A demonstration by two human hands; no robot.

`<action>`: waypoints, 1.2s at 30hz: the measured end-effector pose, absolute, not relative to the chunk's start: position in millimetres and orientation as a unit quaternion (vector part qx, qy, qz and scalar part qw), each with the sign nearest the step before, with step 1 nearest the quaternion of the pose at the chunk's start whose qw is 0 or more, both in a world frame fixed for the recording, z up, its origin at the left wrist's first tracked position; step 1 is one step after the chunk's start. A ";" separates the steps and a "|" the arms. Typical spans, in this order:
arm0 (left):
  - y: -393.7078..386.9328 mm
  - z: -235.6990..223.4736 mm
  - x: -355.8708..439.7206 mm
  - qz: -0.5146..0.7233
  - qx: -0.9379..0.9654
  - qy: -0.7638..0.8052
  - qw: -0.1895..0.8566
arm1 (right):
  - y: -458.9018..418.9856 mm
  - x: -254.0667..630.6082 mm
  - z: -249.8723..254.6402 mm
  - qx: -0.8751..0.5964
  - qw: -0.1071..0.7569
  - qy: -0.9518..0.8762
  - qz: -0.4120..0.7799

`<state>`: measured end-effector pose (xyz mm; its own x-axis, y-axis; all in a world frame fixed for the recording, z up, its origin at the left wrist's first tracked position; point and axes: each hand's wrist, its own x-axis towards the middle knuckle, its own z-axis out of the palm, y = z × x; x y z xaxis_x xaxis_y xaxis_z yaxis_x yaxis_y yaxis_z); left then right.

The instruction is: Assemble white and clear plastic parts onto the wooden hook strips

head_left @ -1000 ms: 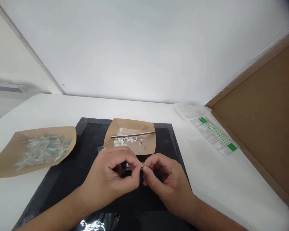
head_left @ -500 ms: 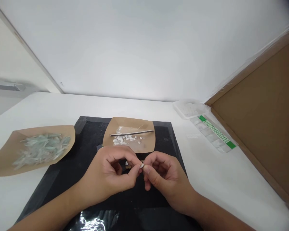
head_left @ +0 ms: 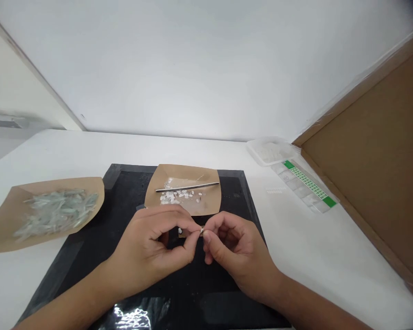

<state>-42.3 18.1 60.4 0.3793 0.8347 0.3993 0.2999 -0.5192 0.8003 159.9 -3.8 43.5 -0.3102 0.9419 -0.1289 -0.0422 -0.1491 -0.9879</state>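
Over the black mat (head_left: 179, 293), my left hand (head_left: 161, 243) and my right hand (head_left: 232, 247) meet fingertip to fingertip. Both are closed in a pinch on one tiny pale piece (head_left: 202, 230), mostly covered by the fingers; its exact kind cannot be made out. Just behind the fingertips, a small brown piece (head_left: 182, 235) with a white bit on it lies partly hidden. Beyond the hands stands a brown paper tray (head_left: 209, 208) holding many small white oval pieces (head_left: 172, 197). A thin dark tweezer-like tool (head_left: 187, 187) rests across this tray.
To the left, a second brown paper tray (head_left: 7, 206) holds a heap of clear greenish slivers (head_left: 62, 206). On the white table at right are a translucent plastic tray (head_left: 270, 152) and a clear compartment case (head_left: 306, 187) with a green label strip. A brown board (head_left: 371, 151) leans beyond them.
The pinched piece has turned slightly between the fingertips, and less of it shows. My fingers have drawn a little closer around it. The whole view has shifted slightly.
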 end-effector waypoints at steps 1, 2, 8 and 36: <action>17.9 60.4 -42.7 0.413 0.767 0.371 0.321 | -4.1 159.8 43.9 -0.434 0.396 -0.520 0.620; 17.7 60.5 -43.0 0.410 0.768 0.373 0.322 | -4.3 159.8 44.3 -0.435 0.395 -0.521 0.619; 17.5 62.0 -43.6 0.392 0.758 0.380 0.358 | -5.2 160.7 46.4 -0.433 0.388 -0.510 0.634; 9.8 67.6 -38.4 0.379 0.783 0.413 0.268 | -3.5 159.8 43.5 -0.408 0.374 -0.546 0.629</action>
